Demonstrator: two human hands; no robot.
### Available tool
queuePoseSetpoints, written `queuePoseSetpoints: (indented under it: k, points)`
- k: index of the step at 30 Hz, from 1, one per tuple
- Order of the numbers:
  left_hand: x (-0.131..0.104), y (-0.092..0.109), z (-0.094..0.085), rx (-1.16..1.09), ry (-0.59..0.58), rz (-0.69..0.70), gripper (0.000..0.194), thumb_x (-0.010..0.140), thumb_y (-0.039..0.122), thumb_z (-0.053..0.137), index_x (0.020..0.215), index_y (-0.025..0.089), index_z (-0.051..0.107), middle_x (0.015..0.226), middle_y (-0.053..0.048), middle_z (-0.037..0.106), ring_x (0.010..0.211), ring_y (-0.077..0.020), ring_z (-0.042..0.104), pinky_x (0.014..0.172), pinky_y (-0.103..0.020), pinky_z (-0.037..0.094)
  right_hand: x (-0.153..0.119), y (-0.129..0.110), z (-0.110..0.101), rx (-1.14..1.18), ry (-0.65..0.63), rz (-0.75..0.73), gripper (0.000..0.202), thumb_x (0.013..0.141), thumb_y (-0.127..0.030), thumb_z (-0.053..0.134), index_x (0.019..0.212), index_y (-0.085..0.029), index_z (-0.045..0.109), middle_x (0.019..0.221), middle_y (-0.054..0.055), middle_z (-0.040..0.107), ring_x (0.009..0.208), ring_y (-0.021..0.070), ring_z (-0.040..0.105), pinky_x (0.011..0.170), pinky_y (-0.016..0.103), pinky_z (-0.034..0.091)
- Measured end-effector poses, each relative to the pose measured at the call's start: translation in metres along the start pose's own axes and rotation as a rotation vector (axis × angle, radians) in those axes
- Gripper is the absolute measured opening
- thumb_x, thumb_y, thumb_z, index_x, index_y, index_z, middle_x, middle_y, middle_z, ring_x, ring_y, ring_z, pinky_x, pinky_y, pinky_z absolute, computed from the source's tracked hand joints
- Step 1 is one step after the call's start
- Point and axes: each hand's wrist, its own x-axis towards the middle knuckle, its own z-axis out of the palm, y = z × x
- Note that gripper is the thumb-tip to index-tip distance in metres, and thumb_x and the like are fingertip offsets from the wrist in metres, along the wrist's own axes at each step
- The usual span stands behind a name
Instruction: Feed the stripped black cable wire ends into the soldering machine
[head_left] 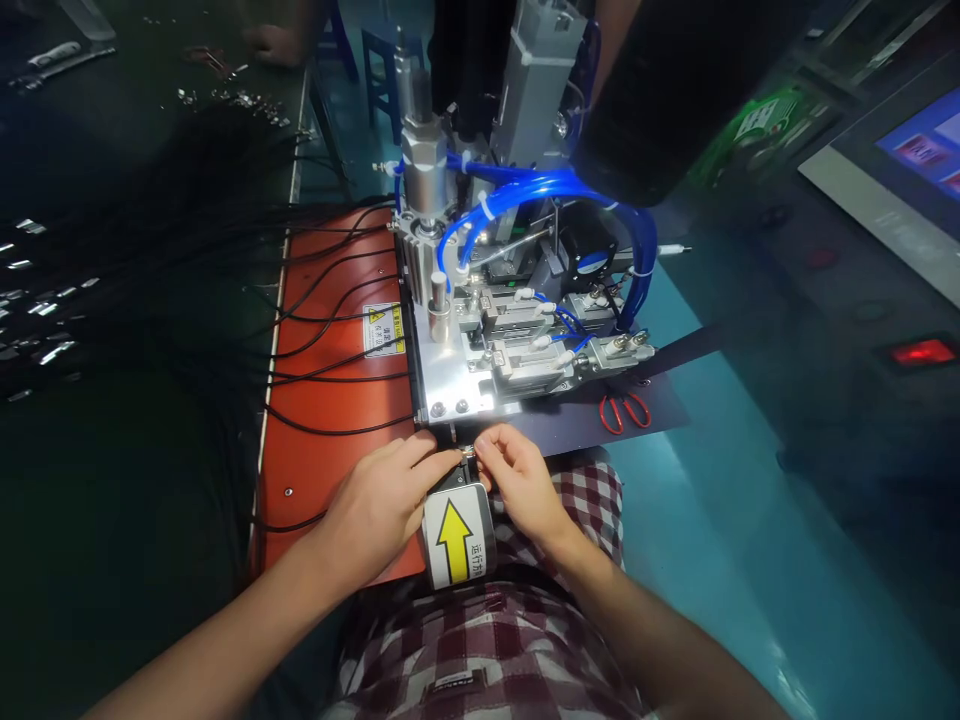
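Note:
A small shiny metal piece (pixel 469 452) sits at the front end of the machine's feed track, and its exact kind is too small to tell. My right hand (pixel 521 488) pinches it from the right between thumb and fingertips. From the left comes my left hand (pixel 382 495), its thumb reaching to the same piece and its fingers curled at the track's edge; what lies under them is hidden. Just below both hands is a white label with a yellow arrow (pixel 454 540). Directly ahead stands the metal machine (pixel 450 370) with blue air hoses (pixel 547 185).
Black cables (pixel 337 430) run over the orange-red surface (pixel 322 330) to a dark pile with shiny metal ends at left. Red-handled scissors (pixel 624 412) lie right of the machine. A control screen (pixel 926 150) stands at far right. Another person's hand (pixel 274 45) shows behind.

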Motion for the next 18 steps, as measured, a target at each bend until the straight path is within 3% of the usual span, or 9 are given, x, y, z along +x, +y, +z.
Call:
queuePoseSetpoints:
  k: [4, 9, 15, 18]
  points:
    - [-0.001, -0.003, 0.003, 0.007, 0.019, 0.022, 0.031, 0.087, 0.009, 0.039, 0.109, 0.015, 0.061, 0.094, -0.009, 0.063, 0.08, -0.0195, 0.059, 0.069, -0.031, 0.05, 0.0, -0.003, -0.002, -0.085, 0.02, 0.003, 0.025, 0.085, -0.04, 0.054, 0.073, -0.018, 0.049, 0.055, -0.005, 0.048, 0.049, 0.0099, 0.044, 0.05, 0.023, 0.035]
    - [0.002, 0.0, 0.002, 0.012, -0.001, 0.005, 0.029, 0.086, 0.008, 0.039, 0.104, 0.014, 0.061, 0.087, -0.007, 0.063, 0.075, -0.0192, 0.057, 0.066, -0.031, 0.048, 0.003, -0.008, -0.002, 0.084, -0.039, 0.155, 0.033, 0.078, -0.046, 0.059, 0.066, -0.018, 0.048, 0.049, -0.006, 0.045, 0.044, 0.0081, 0.038, 0.047, 0.022, 0.03]
    - [0.003, 0.023, -0.006, 0.338, -0.091, -0.1, 0.029, 0.083, 0.008, 0.043, 0.104, 0.016, 0.062, 0.085, -0.009, 0.059, 0.075, -0.0254, 0.051, 0.06, -0.037, 0.045, 0.004, -0.005, -0.003, 0.12, -0.043, 0.167, 0.033, 0.075, -0.048, 0.062, 0.069, -0.018, 0.05, 0.051, -0.006, 0.048, 0.046, 0.0087, 0.04, 0.048, 0.022, 0.03]
    - [0.002, 0.026, -0.005, 0.176, -0.139, -0.138, 0.032, 0.082, 0.006, 0.043, 0.11, 0.012, 0.058, 0.091, -0.01, 0.058, 0.078, -0.0236, 0.051, 0.063, -0.035, 0.048, 0.004, -0.003, -0.004, 0.112, -0.034, 0.132, 0.033, 0.077, -0.048, 0.061, 0.07, -0.018, 0.05, 0.055, -0.005, 0.049, 0.047, 0.009, 0.043, 0.049, 0.023, 0.032]
